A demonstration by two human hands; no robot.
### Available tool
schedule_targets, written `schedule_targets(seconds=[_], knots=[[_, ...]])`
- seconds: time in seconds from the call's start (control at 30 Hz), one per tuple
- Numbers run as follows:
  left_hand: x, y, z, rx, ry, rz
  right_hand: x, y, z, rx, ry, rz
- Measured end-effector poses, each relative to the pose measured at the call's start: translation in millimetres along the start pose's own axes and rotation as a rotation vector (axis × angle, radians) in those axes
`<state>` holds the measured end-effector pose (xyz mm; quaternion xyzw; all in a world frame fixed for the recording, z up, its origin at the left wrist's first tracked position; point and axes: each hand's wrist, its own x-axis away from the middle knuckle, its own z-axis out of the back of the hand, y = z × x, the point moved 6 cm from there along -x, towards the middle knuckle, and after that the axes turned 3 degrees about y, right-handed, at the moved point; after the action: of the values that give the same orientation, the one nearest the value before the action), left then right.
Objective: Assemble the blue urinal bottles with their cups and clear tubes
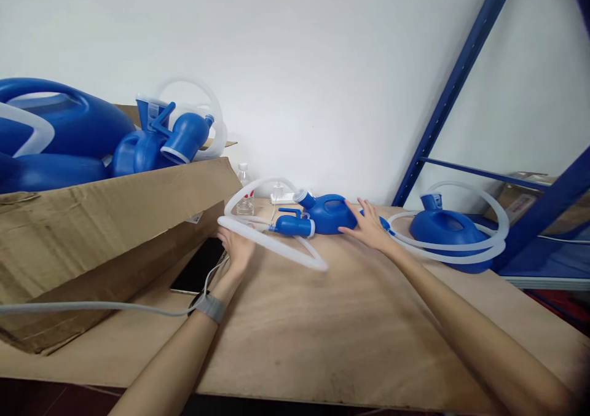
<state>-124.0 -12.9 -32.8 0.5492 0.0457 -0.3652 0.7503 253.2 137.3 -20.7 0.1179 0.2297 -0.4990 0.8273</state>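
A blue plastic urinal bottle (329,214) lies on its side on the wooden table. Spread fingers of my right hand (369,227) rest at its base end, around its right side. A translucent white hose (281,248) loops out from the bottle to the left. My left hand (238,247) is at the hose's left bend, apparently gripping it, though the hose covers part of the fingers. Between the hose and the bottle lies a smaller blue cup-shaped piece (293,225) with a handle and a white rim. Partly behind my right hand, another small blue piece (384,224) shows.
An open cardboard box (115,219) on the left holds several blue bottles. A black phone (198,268) lies beside it, and a cable (115,307) crosses my left wrist. Near the wall stand a water bottle (245,192) and a power strip (282,199). Another hosed bottle (449,228) sits right, by a blue rack (454,90).
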Motion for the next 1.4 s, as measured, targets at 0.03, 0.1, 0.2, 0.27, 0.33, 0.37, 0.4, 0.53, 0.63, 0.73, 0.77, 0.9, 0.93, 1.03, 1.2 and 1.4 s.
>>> schedule_targets(seconds=[0.03,0.1,0.2,0.27,0.33,0.37,0.4,0.53,0.63,0.73,0.77,0.9,0.93,1.03,1.2,1.4], knots=[[-1.1,-2.1,-3.7,-0.018,-0.048,-0.018,-13.3,-12.1,2.8,-0.036,-0.018,0.035],[-2.1,-2.1,-6.4,-0.041,-0.129,-0.063,-40.3,-32.8,7.7,-0.096,-0.025,0.051],[1.5,8.4,-3.1,-0.091,-0.215,-0.157,-70.7,-55.8,8.4,-0.16,-0.067,0.038],[8.1,20.1,0.7,-0.115,-0.241,-0.231,-77.4,-67.7,7.8,-0.142,-0.101,0.068],[18.4,34.1,2.7,-0.126,-0.268,-0.326,-72.8,-78.0,10.9,-0.095,-0.09,0.136],[24.9,42.1,3.3,-0.122,-0.279,-0.392,-67.5,-82.5,14.0,-0.078,-0.069,0.173],[32.1,50.4,4.2,-0.111,-0.28,-0.466,-61.5,-86.4,18.0,-0.073,-0.046,0.203],[56.8,75.4,9.1,-0.034,-0.22,-0.676,-42.9,-96.1,31.1,-0.131,-0.069,0.246],[64.2,80.8,7.0,0.003,-0.22,-0.718,-38.6,-101.8,36.6,-0.229,-0.168,0.234],[63.7,78.7,2.9,0.043,-0.235,-0.745,-34.6,-106.9,46.9,-0.304,-0.14,0.21],[62.6,77.1,1.3,0.051,-0.245,-0.751,-31.6,-109.7,50.2,-0.301,-0.125,0.224],[62.7,73.4,-6.6,0.039,-0.329,-0.831,-13.5,-124.7,58.8,-0.234,-0.1,0.33],[63.7,73.2,-8.1,0.023,-0.344,-0.86,-9.0,-128.2,60.6,-0.227,-0.087,0.352],[64.3,71.2,-9.8,-0.063,-0.319,-0.897,3.0,-137.4,63.7,-0.208,-0.035,0.417],[67.9,68.9,-9.4,-0.146,-0.295,-1.002,15.8,-144.0,64.4,-0.211,0.047,0.457],[70.7,66.9,-3.5,-0.172,-0.283,-1.151,21.4,-144.5,69.2,-0.247,0.057,0.36]])
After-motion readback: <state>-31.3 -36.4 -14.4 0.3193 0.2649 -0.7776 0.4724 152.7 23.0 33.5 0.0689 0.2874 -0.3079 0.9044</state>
